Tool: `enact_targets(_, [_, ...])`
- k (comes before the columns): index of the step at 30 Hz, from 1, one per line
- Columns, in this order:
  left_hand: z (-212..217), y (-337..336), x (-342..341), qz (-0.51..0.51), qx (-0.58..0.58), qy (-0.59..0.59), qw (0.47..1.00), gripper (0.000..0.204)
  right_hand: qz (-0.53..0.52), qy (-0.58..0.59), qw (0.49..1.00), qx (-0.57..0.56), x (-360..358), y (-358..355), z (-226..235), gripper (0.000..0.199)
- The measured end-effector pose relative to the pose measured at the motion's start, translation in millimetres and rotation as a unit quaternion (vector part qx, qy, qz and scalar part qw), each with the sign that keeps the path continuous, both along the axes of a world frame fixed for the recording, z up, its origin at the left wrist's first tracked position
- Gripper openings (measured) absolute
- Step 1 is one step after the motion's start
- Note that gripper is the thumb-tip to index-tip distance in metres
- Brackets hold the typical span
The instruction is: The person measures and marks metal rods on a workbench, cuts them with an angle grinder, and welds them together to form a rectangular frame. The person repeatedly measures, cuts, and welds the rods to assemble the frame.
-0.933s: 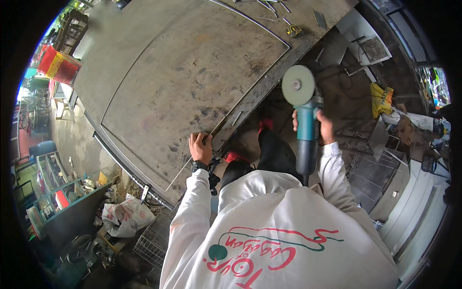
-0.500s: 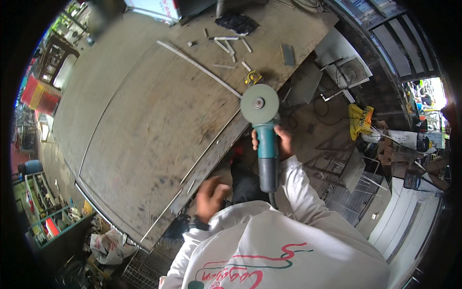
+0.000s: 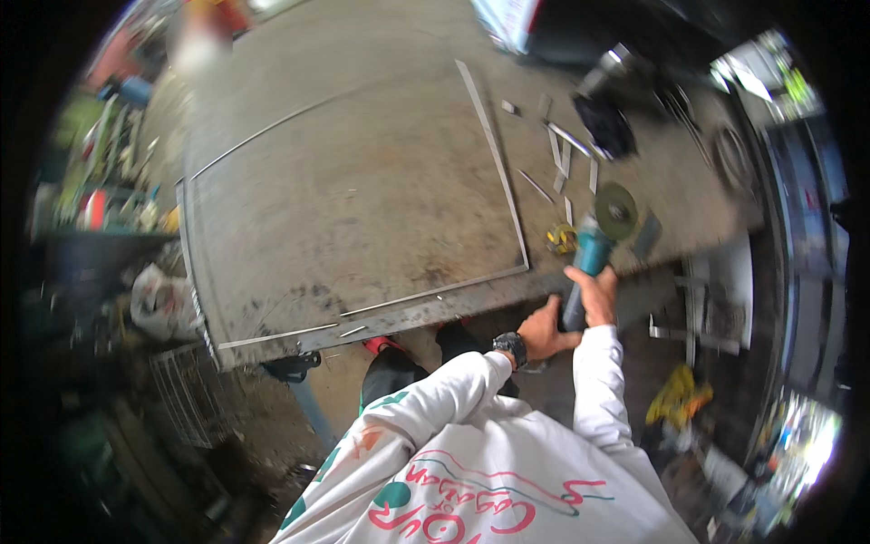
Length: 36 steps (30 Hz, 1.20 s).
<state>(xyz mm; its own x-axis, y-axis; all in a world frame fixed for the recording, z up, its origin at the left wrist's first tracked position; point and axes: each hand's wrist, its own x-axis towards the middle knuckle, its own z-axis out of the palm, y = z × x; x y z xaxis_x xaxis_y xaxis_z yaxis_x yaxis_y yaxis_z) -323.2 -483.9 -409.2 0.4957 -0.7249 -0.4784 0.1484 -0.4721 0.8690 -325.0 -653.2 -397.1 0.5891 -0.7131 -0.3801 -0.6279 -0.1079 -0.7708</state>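
Observation:
An angle grinder with a teal and black body and a round disc is held over the table's near edge, right of centre. My right hand is wrapped round its body. My left hand, with a dark watch at the wrist, closes on the black rear end of the grinder. Just left of the disc a yellow tape measure lies on the table. Thin metal strips form a large rectangular outline on the tabletop.
Several short metal offcuts lie at the table's right, beside a black cloth-like item. A small dark plate rests near the edge. A yellow bag is on the floor at right; a white sack sits at left.
My view has turned, and the grinder has moved right and tilted, its disc now near the offcuts. My left hand has come over from beside the table edge to the grinder's rear end.

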Motion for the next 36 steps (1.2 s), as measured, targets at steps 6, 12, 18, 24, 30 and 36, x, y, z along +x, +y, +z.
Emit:
enact_targets(6, [-4.4,149.0,30.3,0.013,0.039,0.005,0.999,0.076,0.064,0.046,0.988,-0.136,49.1,-115.7,-58.7,0.063])
enact_targets(12, [-52.8,336.7,-17.5,0.288,0.183,-0.048,0.939,0.043,0.023,0.091,0.980,-0.176,70.2,-231.6,-144.6,0.108])
enact_targets(18, [-81.6,447.9,-57.1,0.402,0.335,-0.255,0.813,0.032,0.054,0.082,0.959,-0.267,68.3,-209.5,-160.7,0.111])
enact_targets(24, [-79.0,439.4,-38.4,0.300,0.330,-0.362,0.818,0.030,0.017,0.054,0.927,-0.370,27.0,-132.2,-130.5,0.096])
enact_targets(30, [-75.2,393.4,15.6,0.129,0.311,-0.435,0.835,0.028,-0.021,-0.095,0.895,-0.435,-48.0,-50.0,-110.3,0.056])
enact_targets(36, [-62.2,387.5,34.8,0.056,0.286,-0.429,0.855,0.022,-0.015,-0.077,0.929,-0.363,-122.1,29.3,-108.5,0.028])
